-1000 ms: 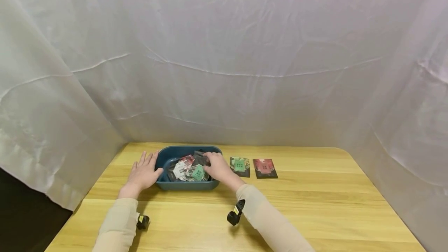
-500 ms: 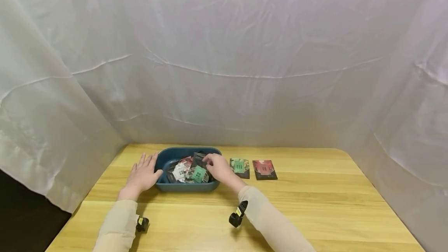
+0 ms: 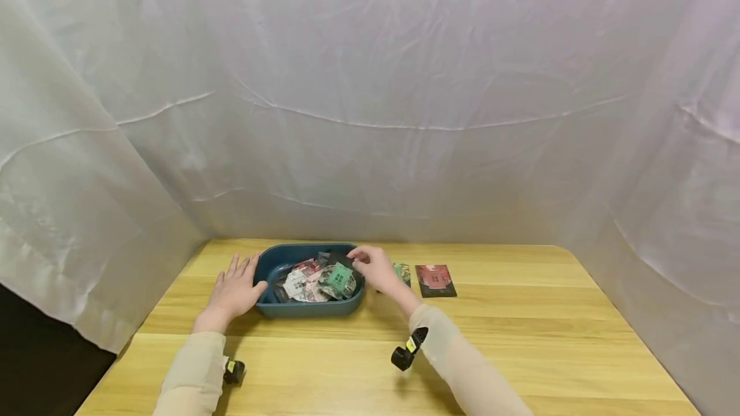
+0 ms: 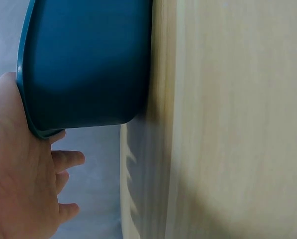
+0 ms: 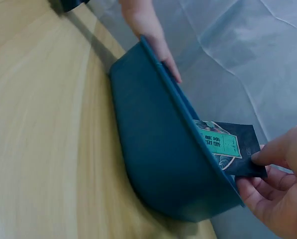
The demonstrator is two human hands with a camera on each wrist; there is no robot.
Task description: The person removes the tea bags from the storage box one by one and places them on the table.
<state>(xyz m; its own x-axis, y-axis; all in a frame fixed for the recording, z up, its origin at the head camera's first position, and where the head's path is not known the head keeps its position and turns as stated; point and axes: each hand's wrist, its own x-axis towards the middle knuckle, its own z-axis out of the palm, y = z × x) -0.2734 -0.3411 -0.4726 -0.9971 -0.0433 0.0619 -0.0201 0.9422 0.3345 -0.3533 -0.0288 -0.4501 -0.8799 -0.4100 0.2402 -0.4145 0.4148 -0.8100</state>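
Observation:
My right hand (image 3: 377, 269) pinches the dark end of a flat packet with a green label (image 5: 230, 147) between thumb and fingers. In the right wrist view the packet's other end still dips behind the rim of the blue bin (image 5: 158, 134). My left hand (image 3: 233, 287) rests at the bin's left end, thumb over the rim and fingers spread outside, as the left wrist view (image 4: 24, 169) also shows of this hand. Inside the bin lie several more packets with white (image 3: 295, 284) and red labels, partly overlapping.
To the right of the bin lie two flat packets on the wooden table (image 3: 520, 313): a green-labelled packet (image 3: 402, 272), partly hidden by my right hand, and a red-labelled packet (image 3: 436, 280). A pale curtain (image 3: 370, 165) hangs behind and at both sides.
My right hand has moved right and drawn the green-labelled packet toward the bin's right end. My left hand stays at the bin's left rim.

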